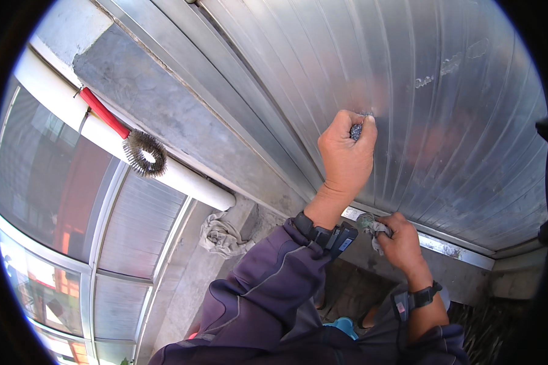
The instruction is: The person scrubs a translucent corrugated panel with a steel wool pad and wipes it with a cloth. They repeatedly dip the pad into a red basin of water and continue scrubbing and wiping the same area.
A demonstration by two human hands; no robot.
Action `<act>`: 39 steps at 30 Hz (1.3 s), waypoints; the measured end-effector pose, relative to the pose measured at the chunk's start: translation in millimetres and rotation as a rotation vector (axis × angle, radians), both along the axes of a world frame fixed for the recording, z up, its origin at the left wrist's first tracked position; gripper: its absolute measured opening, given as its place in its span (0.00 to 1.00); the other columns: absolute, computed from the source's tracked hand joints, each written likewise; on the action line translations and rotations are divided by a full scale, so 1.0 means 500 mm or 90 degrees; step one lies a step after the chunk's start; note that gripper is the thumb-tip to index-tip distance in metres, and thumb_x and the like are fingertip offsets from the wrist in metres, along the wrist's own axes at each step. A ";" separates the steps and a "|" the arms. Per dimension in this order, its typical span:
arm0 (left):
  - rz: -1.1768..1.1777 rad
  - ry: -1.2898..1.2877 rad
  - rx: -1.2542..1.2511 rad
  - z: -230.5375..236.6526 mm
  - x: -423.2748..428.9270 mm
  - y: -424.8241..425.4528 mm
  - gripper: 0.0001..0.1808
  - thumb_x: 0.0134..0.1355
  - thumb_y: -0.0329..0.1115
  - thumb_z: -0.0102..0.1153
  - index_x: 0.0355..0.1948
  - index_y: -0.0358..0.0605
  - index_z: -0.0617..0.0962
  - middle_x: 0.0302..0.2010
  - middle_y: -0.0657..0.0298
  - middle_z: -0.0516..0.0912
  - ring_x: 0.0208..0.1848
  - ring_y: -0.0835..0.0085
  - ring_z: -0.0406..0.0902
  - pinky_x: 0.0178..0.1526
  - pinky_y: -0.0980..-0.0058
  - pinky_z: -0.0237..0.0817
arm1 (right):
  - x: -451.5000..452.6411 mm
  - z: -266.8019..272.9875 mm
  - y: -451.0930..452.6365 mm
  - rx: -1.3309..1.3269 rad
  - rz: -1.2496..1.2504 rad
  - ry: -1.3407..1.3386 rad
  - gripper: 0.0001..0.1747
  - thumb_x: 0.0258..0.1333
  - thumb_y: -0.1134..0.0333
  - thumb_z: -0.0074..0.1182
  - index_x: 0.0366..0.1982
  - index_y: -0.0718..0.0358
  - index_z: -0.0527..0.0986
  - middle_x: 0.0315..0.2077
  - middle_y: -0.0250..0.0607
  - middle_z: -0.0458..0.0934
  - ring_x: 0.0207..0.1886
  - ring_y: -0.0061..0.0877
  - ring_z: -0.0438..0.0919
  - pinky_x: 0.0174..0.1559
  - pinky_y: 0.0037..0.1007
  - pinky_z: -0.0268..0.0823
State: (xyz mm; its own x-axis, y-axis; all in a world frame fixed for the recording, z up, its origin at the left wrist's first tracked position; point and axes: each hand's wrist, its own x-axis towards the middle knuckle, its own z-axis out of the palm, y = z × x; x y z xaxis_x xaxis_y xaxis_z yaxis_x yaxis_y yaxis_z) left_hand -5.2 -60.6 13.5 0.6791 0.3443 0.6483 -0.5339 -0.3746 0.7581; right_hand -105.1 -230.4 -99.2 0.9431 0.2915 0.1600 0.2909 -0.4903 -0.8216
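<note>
My left hand (pixel 347 150) grips a grey steel wool scouring pad (pixel 356 131), which shows between thumb and fingers. The fingertips press it against a ribbed, shiny metal panel (pixel 420 150). Lower down, my right hand (pixel 403 244) holds a crumpled grey cloth (pixel 372 228) close to the metal strip (pixel 454 250) along the panel's bottom edge. Part of the cloth is hidden under the fingers. Small patches of whitish residue (pixel 424 82) mark the upper right of the panel.
Left of the panel, a round wire brush (pixel 144 153) with a red handle hangs along a white pipe (pixel 196 187). Another crumpled cloth (pixel 223 235) lies on the concrete ledge below the pipe's end. Framed glass panes (pixel 50 169) stand at far left. Something light blue (pixel 345 326) shows below my arms.
</note>
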 end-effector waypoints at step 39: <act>0.022 0.014 0.085 -0.039 -0.005 0.016 0.10 0.65 0.31 0.69 0.30 0.38 0.80 0.19 0.65 0.76 0.24 0.81 0.67 0.29 0.74 0.65 | -0.013 0.014 -0.062 0.046 -0.057 0.007 0.17 0.51 0.75 0.62 0.46 0.66 0.83 0.39 0.51 0.81 0.44 0.48 0.82 0.49 0.39 0.74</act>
State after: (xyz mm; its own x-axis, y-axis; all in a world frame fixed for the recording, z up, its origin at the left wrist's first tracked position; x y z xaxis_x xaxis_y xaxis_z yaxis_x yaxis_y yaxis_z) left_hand -7.5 -52.7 -5.8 0.6834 0.2793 0.6745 -0.5025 -0.4902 0.7121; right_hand -111.6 -261.5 -92.1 0.9666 0.1944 0.1672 0.2396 -0.4529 -0.8587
